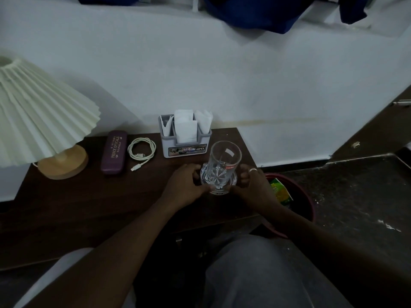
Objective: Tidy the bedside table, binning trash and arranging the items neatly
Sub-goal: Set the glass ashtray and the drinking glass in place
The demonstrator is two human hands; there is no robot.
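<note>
My left hand (184, 182) and right hand (250, 183) grip the glass (223, 162) just before the napkin holder (185, 141) — seemingly arranging it; next, release gently.

We see a pale painted wall (222, 74) filling the background, with a faint yellowish stain line (278, 120) running along it low down. Dark blue fabric (255, 14) hangs at the top edge. On the right, a brown wooden panel (378, 125) slants above a dark speckled stone slab (355, 196).
</note>
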